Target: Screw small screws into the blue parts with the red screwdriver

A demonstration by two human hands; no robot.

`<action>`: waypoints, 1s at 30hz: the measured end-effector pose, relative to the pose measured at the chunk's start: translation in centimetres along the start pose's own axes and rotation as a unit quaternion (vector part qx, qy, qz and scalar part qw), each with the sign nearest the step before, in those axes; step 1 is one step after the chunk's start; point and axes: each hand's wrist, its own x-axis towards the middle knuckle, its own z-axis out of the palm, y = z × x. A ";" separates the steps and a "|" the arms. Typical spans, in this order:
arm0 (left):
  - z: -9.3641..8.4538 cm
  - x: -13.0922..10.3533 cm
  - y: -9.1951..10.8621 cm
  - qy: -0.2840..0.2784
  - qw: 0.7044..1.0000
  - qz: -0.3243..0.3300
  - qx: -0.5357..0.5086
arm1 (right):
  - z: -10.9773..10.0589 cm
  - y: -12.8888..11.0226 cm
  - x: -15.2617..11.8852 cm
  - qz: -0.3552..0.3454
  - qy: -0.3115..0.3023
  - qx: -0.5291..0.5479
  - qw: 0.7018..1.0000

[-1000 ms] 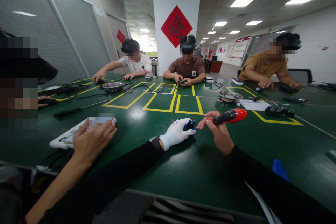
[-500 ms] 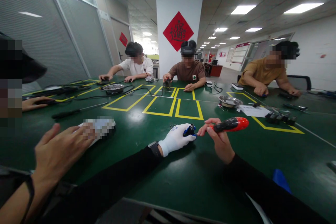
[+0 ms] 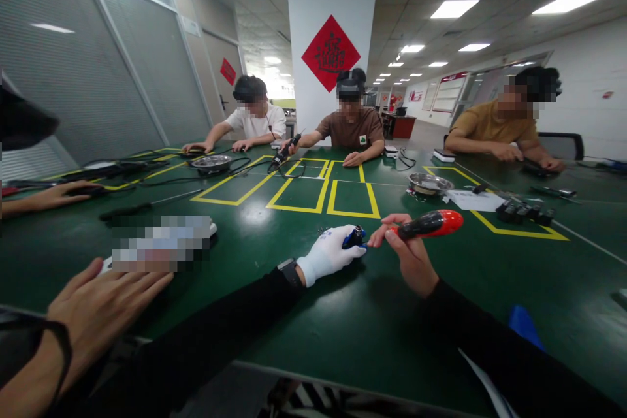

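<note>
My left hand (image 3: 327, 256), in a white glove, rests low over the green table (image 3: 274, 313). Its fingers are wrapped round a small black-and-blue part (image 3: 356, 236) whose kind I cannot make out. Just right of it, my right hand (image 3: 409, 253) is bare and grips a screwdriver (image 3: 431, 225) by its red-and-black handle. The handle points right and the tip end faces the part. Fingers hide most of the shaft, so I cannot tell whether the tip touches the part.
A co-worker's hand (image 3: 110, 297) lies at the left by a pixelated device (image 3: 164, 241). A long screwdriver (image 3: 130, 210) lies beyond it. Metal bowls (image 3: 430, 187) (image 3: 210, 164), black parts (image 3: 524, 210) and white paper (image 3: 473, 204) stand farther off. Several co-workers sit around the table.
My hands and what they hold have hardly moved. At the left, the co-worker's hand has drawn back from the pixelated device. The co-worker opposite has moved a black tool leftward.
</note>
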 end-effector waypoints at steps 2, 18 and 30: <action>0.1 0.0 -0.1 0.003 1.000 0.001 0.000 | 0.0 0.0 0.0 -0.001 0.000 -0.002 1.000; -0.1 0.0 0.2 -0.001 1.000 0.007 0.009 | -0.2 0.2 -0.1 -0.014 0.008 -0.046 0.999; -0.2 -0.1 0.5 0.003 1.000 -0.001 0.011 | 0.0 -0.6 0.5 0.084 0.055 0.077 0.992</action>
